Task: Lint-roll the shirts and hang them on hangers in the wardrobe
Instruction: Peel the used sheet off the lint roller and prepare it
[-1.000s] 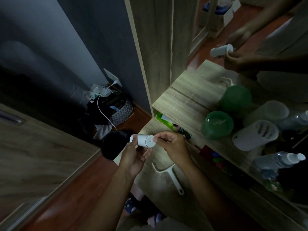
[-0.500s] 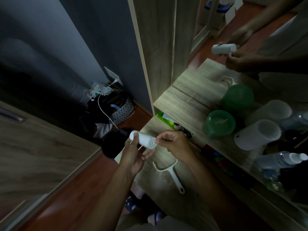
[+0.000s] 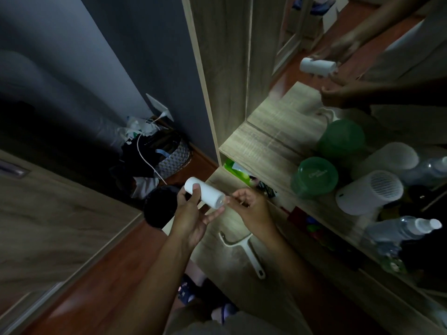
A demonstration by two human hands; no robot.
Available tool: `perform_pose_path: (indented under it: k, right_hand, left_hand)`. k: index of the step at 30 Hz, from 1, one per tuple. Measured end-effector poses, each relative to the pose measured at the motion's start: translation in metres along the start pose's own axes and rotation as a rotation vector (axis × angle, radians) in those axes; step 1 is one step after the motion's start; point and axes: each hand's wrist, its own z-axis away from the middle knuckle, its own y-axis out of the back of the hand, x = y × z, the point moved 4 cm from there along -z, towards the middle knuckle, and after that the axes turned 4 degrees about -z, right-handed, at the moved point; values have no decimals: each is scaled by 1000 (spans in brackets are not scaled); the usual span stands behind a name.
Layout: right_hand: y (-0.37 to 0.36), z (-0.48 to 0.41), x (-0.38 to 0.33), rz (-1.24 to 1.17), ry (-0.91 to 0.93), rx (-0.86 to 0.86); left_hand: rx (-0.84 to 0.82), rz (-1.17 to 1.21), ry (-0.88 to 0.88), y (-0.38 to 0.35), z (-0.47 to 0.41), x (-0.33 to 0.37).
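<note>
- Since a second ago, the lint roll (image 3: 205,195) has tipped so more of its length shows. The right hand's fingertips have come off its end face.
- Left hand (image 3: 191,221): thumb across the top of the roll, fingers curled beneath, gripping it in the air over the tabletop's (image 3: 229,276) left edge.
- Right hand (image 3: 250,207): fingers curled, thumb and forefinger drawn together just beside the roll's right end. Cannot tell whether they pinch anything.
- Roller handle (image 3: 245,249) lies flat on the tabletop, nearer than the hands and apart from the roll.
- Green jar (image 3: 314,176) stands on the shelf (image 3: 254,146) to the right.
</note>
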Motion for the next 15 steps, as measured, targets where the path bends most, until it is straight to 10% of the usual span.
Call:
perform_pose_path:
  k: [15]
  right_hand:
    - [16,35,141,735,-284,77]
  left_hand:
    - [70,-126,-25,28,-3,-8]
